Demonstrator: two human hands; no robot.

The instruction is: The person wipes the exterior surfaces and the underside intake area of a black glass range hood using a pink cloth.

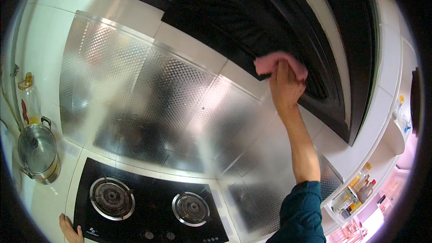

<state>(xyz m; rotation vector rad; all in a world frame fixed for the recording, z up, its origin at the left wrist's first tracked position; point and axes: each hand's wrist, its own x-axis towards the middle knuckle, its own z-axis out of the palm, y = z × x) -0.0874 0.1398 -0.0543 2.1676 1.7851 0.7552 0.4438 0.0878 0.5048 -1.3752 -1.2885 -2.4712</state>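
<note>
Raised at arm's length, my right hand (pixel 287 87) presses a pink cloth (pixel 280 61) against the underside of a black range hood (pixel 236 23). The fingers are spread over the cloth and look slightly blurred. Low at the left, my left hand (pixel 71 231) rests on the counter at the left edge of a black gas cooktop (pixel 153 189); I see nothing in it. The cooktop has a left burner (pixel 112 195) and a right burner (pixel 192 207), both without pots.
A textured metal backsplash (pixel 168 108) covers the wall behind the cooktop. On the left counter stand a lidded steel pot (pixel 37 152) and a clear bottle (pixel 31 98). At the right, a corner shelf (pixel 393 141) holds several bottles and jars (pixel 362 189).
</note>
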